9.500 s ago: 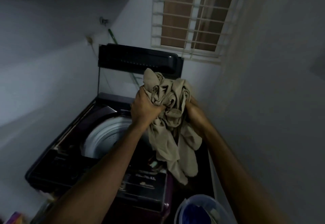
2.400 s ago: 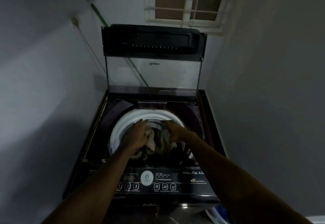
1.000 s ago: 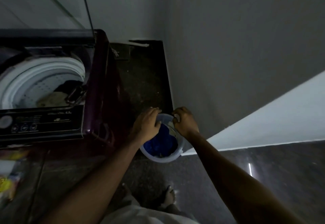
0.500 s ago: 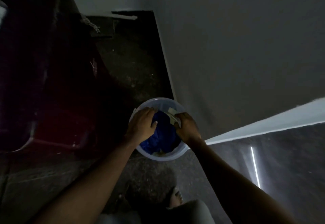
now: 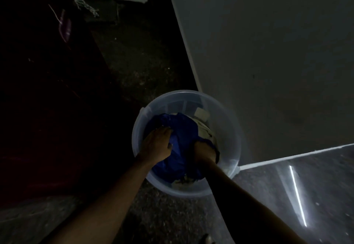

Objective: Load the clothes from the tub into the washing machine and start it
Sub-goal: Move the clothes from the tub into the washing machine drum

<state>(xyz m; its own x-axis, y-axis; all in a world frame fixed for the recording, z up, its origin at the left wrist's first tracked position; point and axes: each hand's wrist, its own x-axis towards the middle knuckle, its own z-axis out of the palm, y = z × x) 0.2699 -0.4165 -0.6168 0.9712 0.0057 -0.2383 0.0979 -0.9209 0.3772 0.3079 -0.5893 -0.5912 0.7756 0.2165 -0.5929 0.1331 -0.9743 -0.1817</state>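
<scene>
Both grips have sunk deeper into the tub [image 5: 227, 127] than half a second ago, when they sat at its rim, and the view has closed in on it. Most of the tub is filled by blue cloth [image 5: 183, 129], with a pale garment [image 5: 203, 130] beside and beneath it; how many pieces lie there is hard to make out in the dim light. The left grip [image 5: 157, 144] lies on the blue cloth, fingers curled into its folds, grasping it. The right grip [image 5: 204, 152] is buried in the same cloth past the knuckles, fingers hidden, so whether it is clenched I cannot tell. The tub stands on the dark floor [image 5: 145, 65], just beside the grey wall [image 5: 268, 52]. The washing machine [image 5: 38, 90] shows only as a dark maroon side at left, its top cut off. A bright streak [image 5: 297, 196] reflects on the floor at right
</scene>
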